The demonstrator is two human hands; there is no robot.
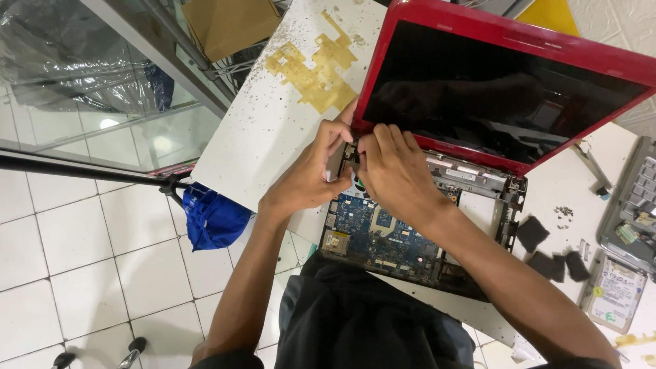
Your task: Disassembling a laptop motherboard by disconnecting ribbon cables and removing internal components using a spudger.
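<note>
A red laptop (pixel 506 41) lies open on a white table (pixel 273 116), its dark screen tilted back. Its keyboard is off, so the blue circuit board (pixel 372 229) shows inside the base. Both hands meet at the laptop's left hinge corner. My left hand (pixel 314 171) has its fingers curled against the corner of the base and the screen's lower edge. My right hand (pixel 393 171) lies over the base beside it, fingertips pressed at the same spot. What the fingertips pinch is hidden.
A detached keyboard (pixel 635 198) and a hard drive (pixel 615 290) lie at the right, with dark foam pieces (pixel 547 249) nearby. Yellow tape residue (pixel 318 65) marks the table. A blue bag (pixel 212 215) hangs at the table's left edge over white floor tiles.
</note>
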